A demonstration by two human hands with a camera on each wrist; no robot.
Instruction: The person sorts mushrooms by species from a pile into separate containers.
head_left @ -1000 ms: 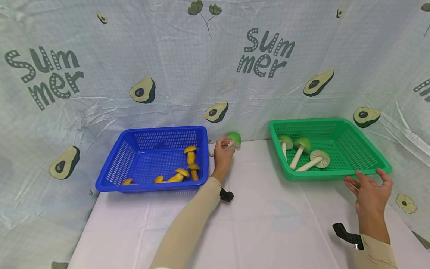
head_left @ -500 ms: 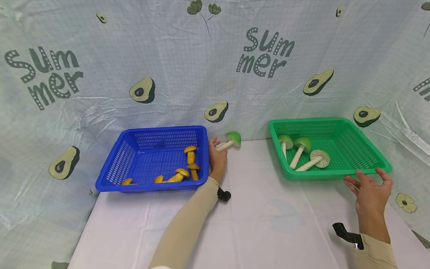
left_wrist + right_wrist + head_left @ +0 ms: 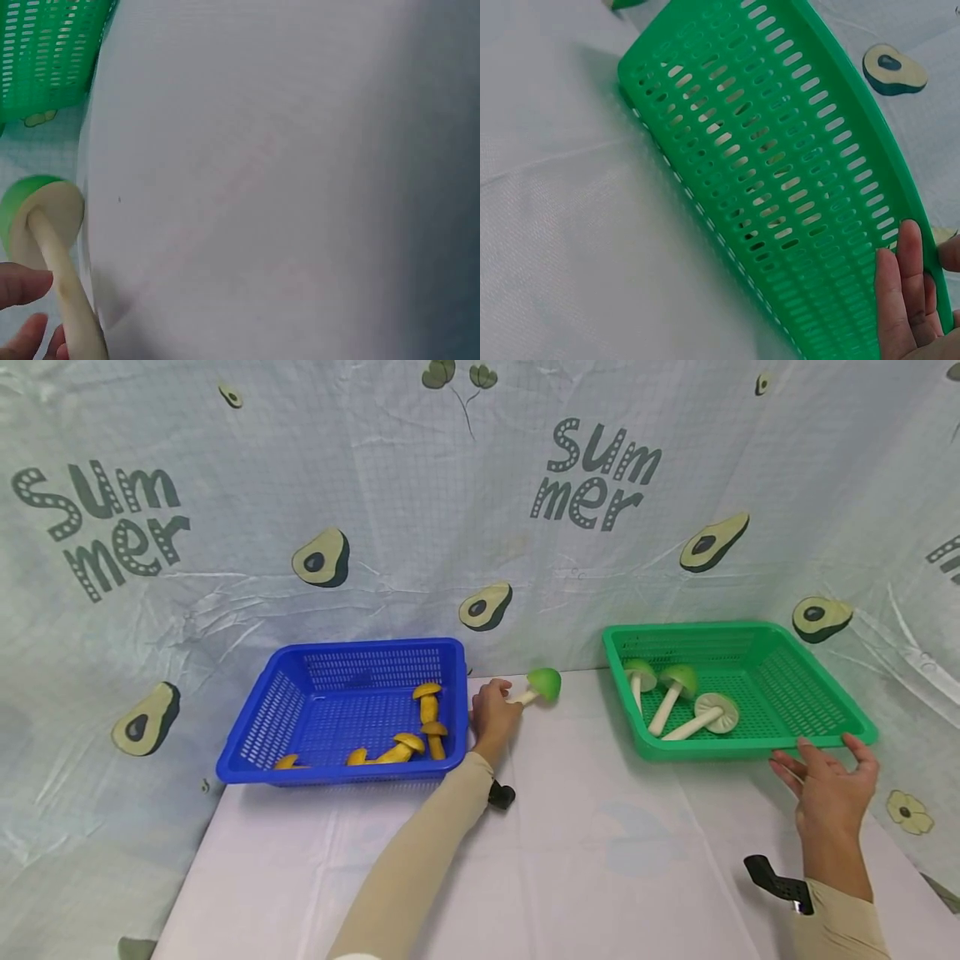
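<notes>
In the head view my left hand (image 3: 495,714) is beside the right wall of the blue basket, holding a toy mushroom (image 3: 544,684) by its white stem, green cap pointing right. The left wrist view shows the thumb (image 3: 26,285) against the pale stem (image 3: 71,307), with fingertips on its lower part. My right hand (image 3: 834,789) grips the front right rim of the green basket (image 3: 720,749). In the right wrist view its fingers (image 3: 909,274) lie along the slotted outer wall, with the thumb across the rim.
Several green-capped mushrooms (image 3: 678,681) lie in the green basket's left part. The blue basket (image 3: 341,772) holds several yellow mushrooms (image 3: 397,750) along its front and right sides. Both baskets stand on a white-covered table (image 3: 570,860), against a printed cloth backdrop (image 3: 390,527).
The green-capped mushroom has moved slightly right and toward the front, and its stem is now largely behind the left hand. The left hand shifted slightly right. The right hand stays at the rim.
</notes>
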